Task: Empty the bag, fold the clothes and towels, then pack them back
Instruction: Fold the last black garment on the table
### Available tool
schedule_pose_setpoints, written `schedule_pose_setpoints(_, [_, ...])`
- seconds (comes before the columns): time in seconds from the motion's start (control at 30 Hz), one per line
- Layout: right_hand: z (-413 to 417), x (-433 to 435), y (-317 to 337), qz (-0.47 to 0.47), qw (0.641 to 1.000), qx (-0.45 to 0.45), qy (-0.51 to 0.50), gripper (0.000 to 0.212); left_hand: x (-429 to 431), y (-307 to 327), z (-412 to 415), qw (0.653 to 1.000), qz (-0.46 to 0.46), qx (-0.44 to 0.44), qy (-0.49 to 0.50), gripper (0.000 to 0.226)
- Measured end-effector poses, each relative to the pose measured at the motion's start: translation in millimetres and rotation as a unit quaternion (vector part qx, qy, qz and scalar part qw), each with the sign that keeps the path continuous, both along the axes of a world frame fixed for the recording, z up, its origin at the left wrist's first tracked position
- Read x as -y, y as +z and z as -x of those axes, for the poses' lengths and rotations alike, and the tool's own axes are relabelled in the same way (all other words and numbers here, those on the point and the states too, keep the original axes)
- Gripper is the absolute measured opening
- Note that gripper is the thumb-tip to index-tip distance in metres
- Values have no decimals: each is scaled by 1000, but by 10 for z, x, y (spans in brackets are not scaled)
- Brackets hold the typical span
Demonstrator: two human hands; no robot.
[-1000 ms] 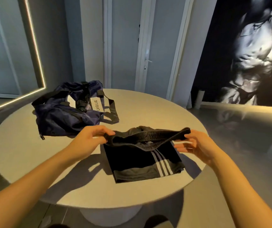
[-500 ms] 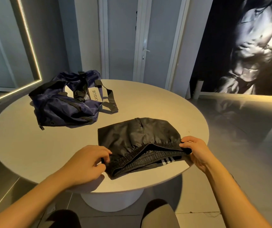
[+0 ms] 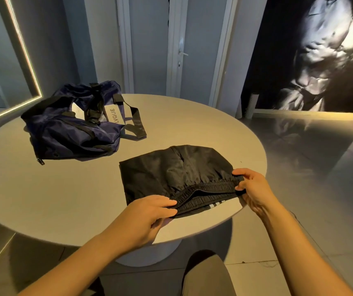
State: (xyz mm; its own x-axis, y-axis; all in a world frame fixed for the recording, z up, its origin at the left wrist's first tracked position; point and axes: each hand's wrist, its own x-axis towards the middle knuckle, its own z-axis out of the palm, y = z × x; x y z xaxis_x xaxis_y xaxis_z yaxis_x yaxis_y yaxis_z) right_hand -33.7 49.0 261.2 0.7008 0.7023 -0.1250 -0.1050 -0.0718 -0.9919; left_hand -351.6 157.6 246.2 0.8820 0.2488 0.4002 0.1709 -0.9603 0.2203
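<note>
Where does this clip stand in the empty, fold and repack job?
Done: the black garment is out of the navy bag and lies on the round table. In hand: left hand and right hand grip its waistband ends. Remaining: finish folding, pack it back; whether the bag holds more is hidden.

The shorts [image 3: 171, 169] are showing plain black, with white stripes [image 3: 215, 205] peeking out at the near edge. The bag [image 3: 64, 133] is showing dark navy blue, its straps [image 3: 137, 121] black, and its label [image 3: 112, 116] is carrying dark letters on pale grey. The table [image 3: 43, 189] is looking off-white under warm light. The wall picture [image 3: 320, 50] is showing white and grey on black.
</note>
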Motion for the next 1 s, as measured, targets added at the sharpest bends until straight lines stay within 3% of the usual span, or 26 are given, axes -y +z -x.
schedule_pose_setpoints(0.13, [107, -31, 76, 42, 995, 92, -7, 50, 50, 157, -25, 986, 154, 58, 38, 31])
schedule_pose_setpoints(0.2, [117, -40, 81, 60, 993, 106, -7, 50, 88, 260, -127, 977, 186, 56, 84, 42])
schedule_pose_setpoints(0.27, [87, -30, 64, 66, 994, 87, -17, 51, 85, 305, -238, 985, 127, 8, 114, 46])
schedule_pose_setpoints(0.37, [86, -11, 62, 59, 996, 58, -23, 52, 52, 247, -317, 991, 40, -38, 124, 35])
schedule_pose_setpoints(0.43, [105, -7, 71, 52, 997, 50, -26, 52, 45, 214, -297, 993, 46, 10, 112, 33])
schedule_pose_setpoints(0.53, [119, -18, 82, 46, 998, 37, -30, 52, 49, 193, -199, 985, 48, 151, 67, 40])
schedule_pose_setpoints(0.57, [116, -21, 84, 41, 998, 24, -32, 52, 53, 183, -167, 988, 38, 147, 39, 39])
schedule_pose_setpoints(0.7, [103, -8, 112, 13, 998, -44, -48, 33, 84, 88, -65, 997, -51, -6, -53, 38])
schedule_pose_setpoints(0.77, [110, -6, 120, 13, 999, -23, -37, 21, 89, 94, -27, 998, -36, -37, -43, 44])
schedule_pose_setpoints(0.9, [114, -4, 103, 30, 999, 22, -33, 40, 46, 272, -65, 990, 132, 57, 12, 47])
schedule_pose_setpoints(0.93, [126, -1, 111, 31, 999, 16, -30, 43, -16, 301, -113, 988, 131, 70, 34, 50])
schedule_pose_setpoints(1.0, [150, 13, 146, 36, 999, 13, -25, 46, -195, 310, -210, 994, 78, 3, 77, 67])
